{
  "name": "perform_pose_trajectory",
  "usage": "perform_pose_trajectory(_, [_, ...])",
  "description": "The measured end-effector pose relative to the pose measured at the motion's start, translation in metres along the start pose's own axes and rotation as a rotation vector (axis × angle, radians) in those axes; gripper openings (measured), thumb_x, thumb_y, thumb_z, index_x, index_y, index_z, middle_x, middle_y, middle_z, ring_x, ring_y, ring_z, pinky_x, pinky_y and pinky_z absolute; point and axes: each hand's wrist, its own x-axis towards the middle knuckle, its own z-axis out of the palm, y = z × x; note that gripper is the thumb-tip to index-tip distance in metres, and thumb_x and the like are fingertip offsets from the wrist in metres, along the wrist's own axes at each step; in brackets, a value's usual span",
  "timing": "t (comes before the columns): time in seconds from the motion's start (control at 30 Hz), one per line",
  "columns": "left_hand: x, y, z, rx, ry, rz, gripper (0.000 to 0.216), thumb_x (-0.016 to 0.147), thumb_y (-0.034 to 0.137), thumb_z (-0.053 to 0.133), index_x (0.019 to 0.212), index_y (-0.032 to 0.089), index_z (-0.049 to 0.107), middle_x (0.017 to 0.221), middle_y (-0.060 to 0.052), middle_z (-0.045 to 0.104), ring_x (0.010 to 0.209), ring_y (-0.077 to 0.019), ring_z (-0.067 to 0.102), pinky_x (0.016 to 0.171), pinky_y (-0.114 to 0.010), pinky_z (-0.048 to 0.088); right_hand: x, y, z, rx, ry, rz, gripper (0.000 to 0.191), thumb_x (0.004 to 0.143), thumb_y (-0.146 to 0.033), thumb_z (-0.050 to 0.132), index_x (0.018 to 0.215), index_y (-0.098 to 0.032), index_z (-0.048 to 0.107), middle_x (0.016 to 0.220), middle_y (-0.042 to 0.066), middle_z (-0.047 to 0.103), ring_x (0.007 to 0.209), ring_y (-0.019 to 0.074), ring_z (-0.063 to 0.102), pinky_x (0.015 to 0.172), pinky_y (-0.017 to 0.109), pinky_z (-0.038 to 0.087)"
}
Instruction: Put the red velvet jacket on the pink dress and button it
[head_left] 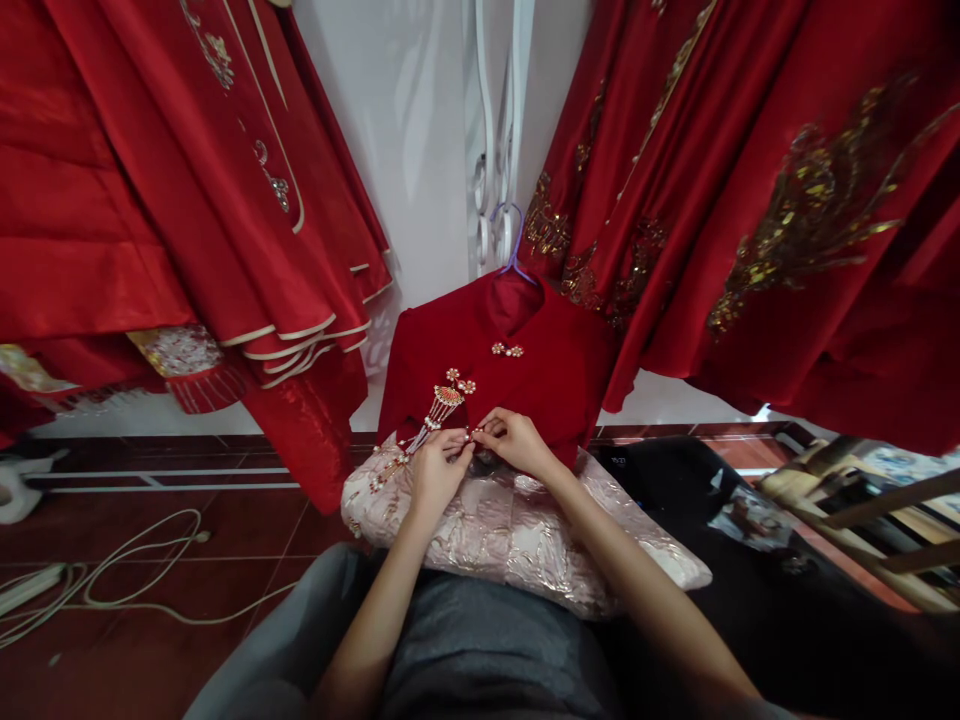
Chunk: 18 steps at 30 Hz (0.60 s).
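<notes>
Together, the left hand (439,462) and right hand (517,440) pinched a pearl clasp (475,433) at the red jacket's (555,375) lower front edge, over the pink brocade skirt (510,530)

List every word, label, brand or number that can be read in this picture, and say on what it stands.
None can be read. The red jacket, which both hands touch, bears only pearl buttons and a tassel ornament. The printed sheet on the dark surface is too blurred to read.

Red embroidered garments (750,180) hang on both sides of a white wall (420,150). The floor (150,560) is dark red tile, with pale cables (112,580) looping across it at left.
</notes>
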Motion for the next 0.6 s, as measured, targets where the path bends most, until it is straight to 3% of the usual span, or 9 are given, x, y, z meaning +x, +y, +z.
perform_pose_trajectory(0.17, [0.000, 0.005, 0.001, -0.052, 0.020, -0.067, 0.016, 0.075, 0.021, 0.068, 0.089, 0.013, 0.068, 0.086, -0.010, 0.073, 0.078, -0.0188, 0.071, 0.077, -0.034, 0.060, -0.002, -0.009, 0.002, 0.020, 0.020, -0.002, 0.011, 0.076, -0.025, 0.067, 0.080, -0.016, 0.062, 0.075, 0.003, 0.068, 0.071, 0.0137, 0.064, 0.067, 0.023, 0.049])
perform_pose_trajectory(0.33, [-0.002, 0.007, 0.002, -0.050, 0.029, -0.090, 0.016, 0.074, 0.016, 0.066, 0.090, 0.012, 0.069, 0.085, -0.011, 0.074, 0.077, -0.0193, 0.072, 0.076, -0.034, 0.059, -0.003, -0.012, 0.005, -0.129, 0.060, -0.064, 0.008, 0.077, -0.021, 0.066, 0.081, -0.017, 0.060, 0.077, 0.003, 0.067, 0.071, 0.0136, 0.063, 0.068, 0.024, 0.049])
perform_pose_trajectory(0.6, [0.006, -0.009, -0.001, -0.087, -0.003, -0.072, 0.015, 0.073, 0.018, 0.066, 0.087, 0.014, 0.071, 0.084, -0.008, 0.075, 0.074, -0.0180, 0.071, 0.076, -0.032, 0.059, -0.004, -0.008, 0.009, -0.148, 0.059, -0.128, 0.004, 0.081, -0.019, 0.062, 0.083, -0.017, 0.059, 0.080, 0.004, 0.067, 0.073, 0.0136, 0.064, 0.070, 0.025, 0.049])
